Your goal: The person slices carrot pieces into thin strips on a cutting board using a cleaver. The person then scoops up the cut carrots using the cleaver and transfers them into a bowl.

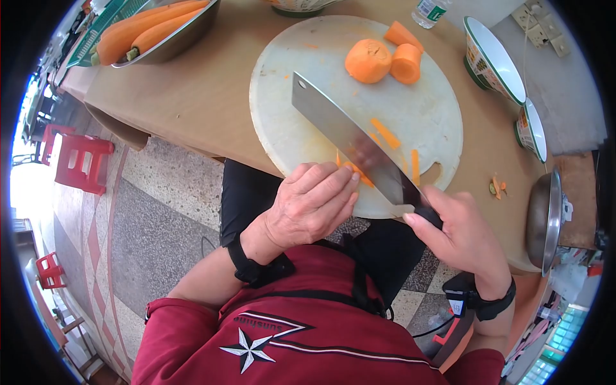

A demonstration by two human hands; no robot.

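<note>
My right hand [459, 228] grips the dark handle of a cleaver [350, 138]. Its broad blade slants up and left across a round white cutting board [276, 109]. Beside the blade's near side, my left hand [314, 202] is closed, its bent fingertips pressed on carrot strips [359, 174] at the board's near edge; the fingers partly hide them. A few cut carrot sticks [386, 133] lie beyond the blade. Toward the back of the board sit a thick carrot chunk [368, 61] and two smaller pieces, one being a short carrot stub [406, 64].
A metal bowl of whole carrots [157, 35] stands at the back left. Patterned bowls [497, 61] and a metal basin [544, 221] line the right side. A plastic bottle [428, 11] is behind the board. Carrot scraps [497, 187] lie right of it. Red stools [83, 160] stand on the floor.
</note>
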